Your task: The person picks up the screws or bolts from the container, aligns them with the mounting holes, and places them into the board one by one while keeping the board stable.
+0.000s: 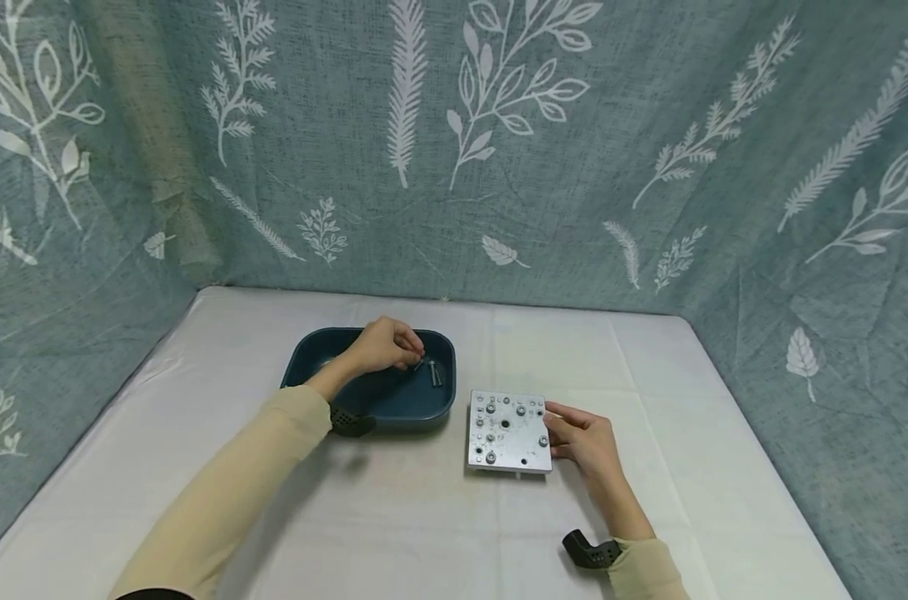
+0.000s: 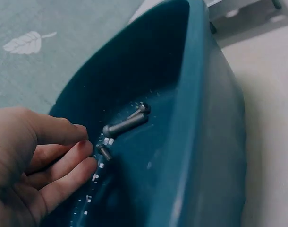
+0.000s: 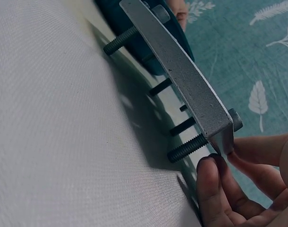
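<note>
My left hand (image 1: pixel 382 346) reaches into a dark blue-green plastic bin (image 2: pixel 191 118), fingers bent and fingertips close together. Right beside those fingertips is a small screw (image 2: pixel 105 152); whether they pinch it cannot be seen. Two longer bolts (image 2: pixel 127 125) lie on the bin floor. To the right of the bin, a square silver metal plate (image 1: pixel 508 443) carries several socket-head screws and some holes. My right hand (image 1: pixel 585 442) grips the plate's right edge between thumb and fingers. Threaded screw ends (image 3: pixel 186 147) stick out beneath the plate (image 3: pixel 182 75).
A white cloth (image 1: pixel 424 517) covers the table. Behind and at both sides hangs a green curtain (image 1: pixel 349 225) with white leaf prints. A black wrist mount (image 1: pixel 592 552) sits at the right wrist, another (image 1: pixel 351 422) at the left, close to the bin's front wall.
</note>
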{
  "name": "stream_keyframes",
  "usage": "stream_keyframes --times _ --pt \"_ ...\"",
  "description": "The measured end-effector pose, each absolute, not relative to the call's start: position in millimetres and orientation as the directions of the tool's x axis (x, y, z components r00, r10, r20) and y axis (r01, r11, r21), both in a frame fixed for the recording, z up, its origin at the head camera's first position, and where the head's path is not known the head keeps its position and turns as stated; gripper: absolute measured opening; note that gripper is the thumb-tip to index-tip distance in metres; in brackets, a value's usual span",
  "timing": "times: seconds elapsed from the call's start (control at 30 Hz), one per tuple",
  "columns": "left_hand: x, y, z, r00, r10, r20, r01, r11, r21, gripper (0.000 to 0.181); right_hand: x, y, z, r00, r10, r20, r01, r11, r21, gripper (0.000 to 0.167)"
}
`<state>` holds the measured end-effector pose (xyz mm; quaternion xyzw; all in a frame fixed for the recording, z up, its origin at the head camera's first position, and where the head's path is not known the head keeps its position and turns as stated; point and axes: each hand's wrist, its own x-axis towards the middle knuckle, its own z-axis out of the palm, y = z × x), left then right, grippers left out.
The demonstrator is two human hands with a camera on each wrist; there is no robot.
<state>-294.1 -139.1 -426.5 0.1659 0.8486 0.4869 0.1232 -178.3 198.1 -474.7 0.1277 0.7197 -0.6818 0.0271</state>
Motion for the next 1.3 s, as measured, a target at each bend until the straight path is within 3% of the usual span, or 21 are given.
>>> stream_keyframes --times 0.4,0.67,1.0,1.3 --pt "-295.5 -128.3 -441.7 -0.936 0.351 -0.035 0.187 0.578 0.795 0.01 -176.9 197.9 -472.2 -0.971 0.142 -0.192 0.2 0.051 -0.978 0.031" --pt "-293.3 -125.2 -450.5 -0.926 0.369 0.08 0.306 0.61 0.731 0.017 -176.9 196.5 -473.5 -0.97 0.145 -0.194 0.203 0.054 -0.978 0.03" --pt "-292.0 -126.0 -444.8 -0.91 0.415 -0.006 0.29 0.646 0.706 0.021 -175.8 196.0 -471.9 -0.969 0.151 -0.197 0.207 0.051 -0.977 0.031" --pt "-294.3 -117.5 -450.0 -0.888 0.456 0.059 0.365 0.622 0.693 0.018 -176.9 195.8 -473.7 -0.967 0.158 -0.202 0.211 0.044 -0.976 0.03"
